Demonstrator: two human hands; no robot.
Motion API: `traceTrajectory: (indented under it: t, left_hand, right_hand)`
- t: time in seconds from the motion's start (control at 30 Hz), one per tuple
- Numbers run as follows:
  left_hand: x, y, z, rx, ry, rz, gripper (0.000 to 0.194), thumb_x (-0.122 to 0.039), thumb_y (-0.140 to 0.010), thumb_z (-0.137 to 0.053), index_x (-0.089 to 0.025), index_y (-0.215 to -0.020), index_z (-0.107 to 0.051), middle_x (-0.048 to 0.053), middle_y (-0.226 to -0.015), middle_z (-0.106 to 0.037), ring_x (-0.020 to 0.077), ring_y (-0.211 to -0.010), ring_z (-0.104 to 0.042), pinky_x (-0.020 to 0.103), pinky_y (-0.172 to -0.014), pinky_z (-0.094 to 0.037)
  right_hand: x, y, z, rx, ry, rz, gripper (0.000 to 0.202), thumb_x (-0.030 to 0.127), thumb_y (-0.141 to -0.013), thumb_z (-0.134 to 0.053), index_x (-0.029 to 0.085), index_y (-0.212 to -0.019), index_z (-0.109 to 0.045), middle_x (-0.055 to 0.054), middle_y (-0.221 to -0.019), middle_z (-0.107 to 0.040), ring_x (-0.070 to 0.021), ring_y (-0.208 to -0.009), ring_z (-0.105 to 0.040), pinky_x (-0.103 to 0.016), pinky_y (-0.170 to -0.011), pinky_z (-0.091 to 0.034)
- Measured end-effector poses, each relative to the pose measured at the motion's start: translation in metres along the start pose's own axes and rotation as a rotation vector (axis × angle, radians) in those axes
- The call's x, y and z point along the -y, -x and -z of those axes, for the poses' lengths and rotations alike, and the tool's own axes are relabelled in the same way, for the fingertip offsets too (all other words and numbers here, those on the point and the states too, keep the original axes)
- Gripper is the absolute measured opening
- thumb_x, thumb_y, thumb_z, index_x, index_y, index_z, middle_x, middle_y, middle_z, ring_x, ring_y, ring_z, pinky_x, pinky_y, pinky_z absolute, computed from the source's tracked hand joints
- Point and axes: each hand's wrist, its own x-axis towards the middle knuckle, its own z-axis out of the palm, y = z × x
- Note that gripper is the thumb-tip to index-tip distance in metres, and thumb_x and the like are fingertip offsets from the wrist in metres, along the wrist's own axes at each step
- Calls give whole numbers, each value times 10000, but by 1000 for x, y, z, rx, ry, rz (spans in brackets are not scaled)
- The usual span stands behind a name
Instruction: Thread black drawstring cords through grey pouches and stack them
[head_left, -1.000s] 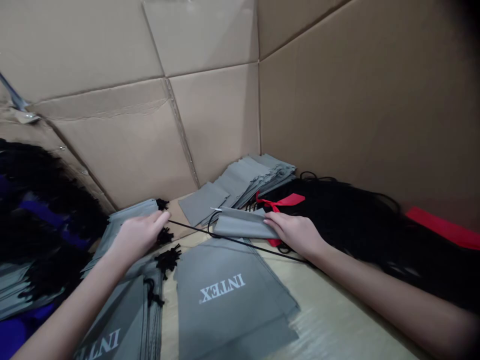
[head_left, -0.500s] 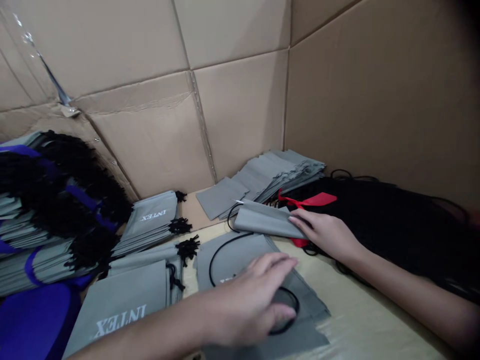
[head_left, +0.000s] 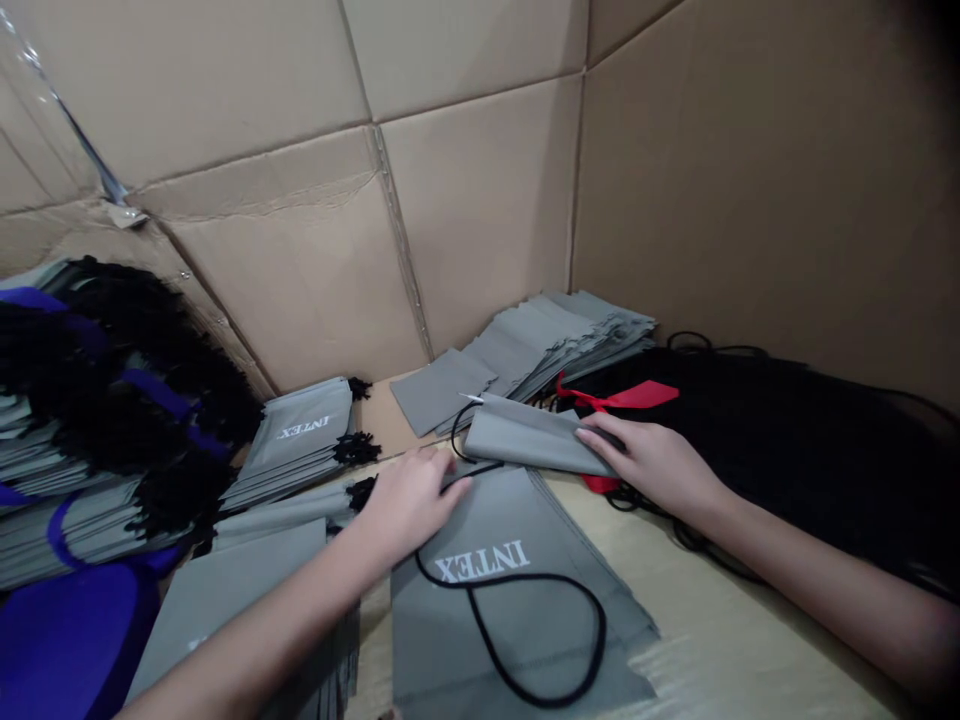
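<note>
My right hand (head_left: pixel 649 455) grips the closed end of a grey fabric pouch (head_left: pixel 536 437), thumb on top. A thin white pointed tip (head_left: pixel 471 398) pokes out at the pouch's left end, with black cord attached near it. My left hand (head_left: pixel 416 500) is just left of that end, thumb apart from the fingers, over part of the black cord (head_left: pixel 600 640). The cord loops across a stack of grey pouches (head_left: pixel 517 620) printed INTEX, which lies below both hands. Part of the cord is hidden behind my left hand.
Corded INTEX pouches (head_left: pixel 300 440) are stacked at the left, beside bundles tied with blue bands (head_left: pixel 161 395). A blue object (head_left: pixel 67 640) is in the lower left corner. Plain grey pouches (head_left: pixel 540 335) lie behind; black cords (head_left: pixel 787 450) with a red tie (head_left: pixel 641 397) lie right. Cardboard walls (head_left: pixel 480 210) surround the surface.
My left hand has moved up and left, off the middle of the pouch stack to the cord near the held pouch's left end. My right hand keeps its grip.
</note>
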Motion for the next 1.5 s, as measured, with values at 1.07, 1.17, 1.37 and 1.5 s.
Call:
traceTrajectory:
  t: [1.07,1.17,1.37,1.5]
  left_hand:
    - [14,-30,-36,-391,846,163,212,-379,-894,-370,-196,-954,-458,-51,-529,-494,114,-489,-462,201,-522,-332]
    - [16,-33,-38,-395,1001,156,225,-343,-892,-372,-192,-1048,-429,-47,-587,-516,90,-441,-424,188,-474,-328]
    - [19,-35,-40,-339,1204,57,296,-395,-878,-403,-159,-1025,-504,-2,-711,-536,71,-470,-468,188,-463,-383]
    - [16,-33,-36,-320,1323,72,278,-413,-836,-490,-149,-915,-515,4,-683,-574,67,-451,-490,181,-444,-390]
  right_hand:
    - [-5,6,0,-136,-140,208,305,403,-875,-409,260,-935,-671,-4,-873,-716,-182,-730,-677,-268,-638,-547]
    - [-4,7,2,-123,-139,242,301,393,-879,-405,259,-940,-669,-3,-886,-714,-179,-740,-676,-268,-629,-546]
    - [-5,8,2,-150,-106,259,307,381,-892,-393,248,-941,-666,-3,-883,-714,-179,-737,-677,-267,-629,-542]
    - [-7,8,1,-135,-86,298,296,367,-891,-400,249,-964,-661,-6,-898,-712,-182,-746,-675,-276,-635,-539]
